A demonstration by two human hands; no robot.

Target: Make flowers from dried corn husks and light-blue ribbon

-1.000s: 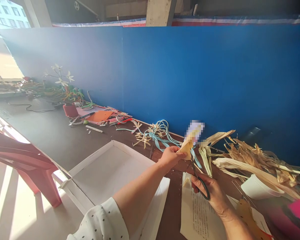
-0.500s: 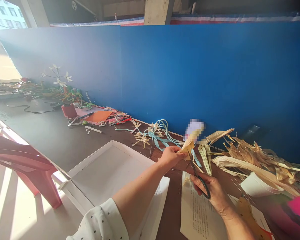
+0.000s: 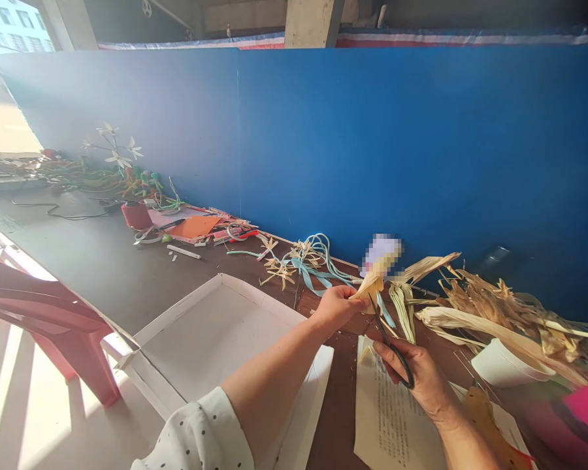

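Observation:
My left hand [image 3: 340, 303] pinches a pale yellow piece of dried corn husk [image 3: 371, 284], which points up and to the right. Dark-handled scissors [image 3: 388, 343] are gripped in my right hand [image 3: 414, 375], their blades reaching up to the lower edge of the husk. I cannot tell whether the blades are cutting into it. Beneath my right hand lies a printed sheet of paper [image 3: 389, 424] with a small folded husk scrap on it. A bunch of greenish husk strips [image 3: 402, 310] rests just beyond the scissors.
Dried husks [image 3: 500, 303] are heaped at the right beside a white cup [image 3: 509, 362]. Husk flowers with blue cords [image 3: 284, 264] lie along the blue panel [image 3: 396, 143]. A shallow white box [image 3: 206, 326] sits left of my forearm. A pink chair [image 3: 44, 313] stands at the table's left edge.
Both hands, the husk and the scissors stay nearly where they were. Only a very slight shift of the whole view shows.

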